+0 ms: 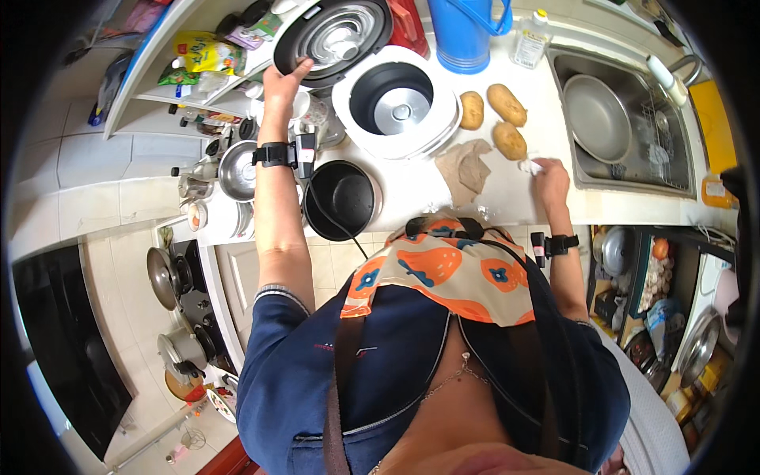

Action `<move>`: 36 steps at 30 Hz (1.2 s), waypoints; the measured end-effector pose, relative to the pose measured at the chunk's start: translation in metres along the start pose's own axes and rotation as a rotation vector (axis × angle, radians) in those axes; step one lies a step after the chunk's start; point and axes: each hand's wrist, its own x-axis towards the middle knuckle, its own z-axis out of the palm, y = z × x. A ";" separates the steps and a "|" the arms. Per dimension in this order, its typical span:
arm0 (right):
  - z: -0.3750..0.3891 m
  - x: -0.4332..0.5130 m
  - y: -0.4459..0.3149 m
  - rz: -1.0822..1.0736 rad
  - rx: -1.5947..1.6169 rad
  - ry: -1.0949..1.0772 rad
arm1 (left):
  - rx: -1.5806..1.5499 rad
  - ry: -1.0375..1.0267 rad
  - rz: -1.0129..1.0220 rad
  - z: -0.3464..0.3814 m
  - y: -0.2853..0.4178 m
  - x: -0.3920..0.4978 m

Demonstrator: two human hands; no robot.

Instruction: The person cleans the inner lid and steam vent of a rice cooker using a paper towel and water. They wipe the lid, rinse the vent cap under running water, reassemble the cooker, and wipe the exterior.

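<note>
My left hand (284,83) grips the rim of a round dark lid with a metal inner plate (341,35), at the upper left. Beside it a white rice cooker body (380,142) stands with its inside bare and a metal heating plate showing. Nearer me is a dark inner pot (339,200). My right hand (552,181), at the counter's right, pinches a small crumpled white tissue or cloth (528,166). Potatoes (506,105) lie just beyond it. A crumpled brown paper or cloth (464,172) lies between the cooker and my right hand.
A steel sink (629,172) with a round metal pan (597,119) is at the right. A blue pitcher (462,35) and a clear bottle with a yellow cap (530,41) stand at the back. Left are packed shelves (127,83), a steel bowl (237,172) and mugs (309,108).
</note>
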 end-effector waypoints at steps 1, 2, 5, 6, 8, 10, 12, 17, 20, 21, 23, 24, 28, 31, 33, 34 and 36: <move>-0.001 -0.001 0.000 0.204 0.162 -0.107 | 0.001 -0.009 -0.041 -0.001 0.005 -0.001; -0.006 0.005 -0.007 0.229 0.394 -0.009 | 0.003 -0.023 0.023 -0.003 0.010 -0.002; -0.045 0.037 -0.056 0.171 0.831 0.156 | -0.038 -0.079 0.062 -0.010 0.026 -0.006; -0.057 0.046 -0.083 0.083 1.066 0.059 | -0.044 -0.089 0.069 -0.010 0.030 -0.006; -0.066 0.065 -0.151 0.028 1.390 -0.130 | -0.066 -0.125 0.110 -0.012 0.035 -0.007; -0.055 0.085 -0.226 -0.070 1.671 -0.320 | -0.132 -0.110 0.087 -0.012 0.036 -0.007; -0.034 0.107 -0.290 -0.038 1.649 -0.219 | -0.217 -0.105 0.130 -0.011 0.034 -0.006; 0.022 0.152 -0.394 0.154 1.670 0.210 | -0.026 -0.079 0.189 -0.011 0.031 -0.005; 0.042 0.141 -0.418 -0.014 1.627 0.427 | -0.039 -0.084 0.184 -0.011 0.033 -0.004; 0.046 0.134 -0.425 -0.063 1.497 0.475 | -0.028 -0.084 0.189 -0.011 0.034 -0.004; 0.053 0.111 -0.428 -0.337 1.196 0.591 | -0.025 -0.085 0.186 -0.011 0.036 -0.005; 0.056 0.100 -0.429 -0.396 1.139 0.533 | -0.036 -0.087 0.182 -0.010 0.037 -0.005; 0.047 0.089 -0.416 -0.588 1.008 0.383 | -0.012 -0.079 0.184 -0.009 0.038 -0.005; 0.027 0.102 -0.403 -0.389 1.014 0.157 | 0.008 -0.092 0.201 -0.008 0.039 -0.006; 0.011 0.120 -0.403 -0.196 1.126 0.468 | 0.013 -0.082 0.210 -0.008 0.039 -0.007; 0.006 0.126 -0.407 -0.263 1.224 0.570 | 0.038 -0.074 0.228 -0.008 0.039 -0.007; 0.005 0.126 -0.412 -0.352 1.156 0.712 | 0.085 -0.037 0.228 -0.009 0.040 -0.006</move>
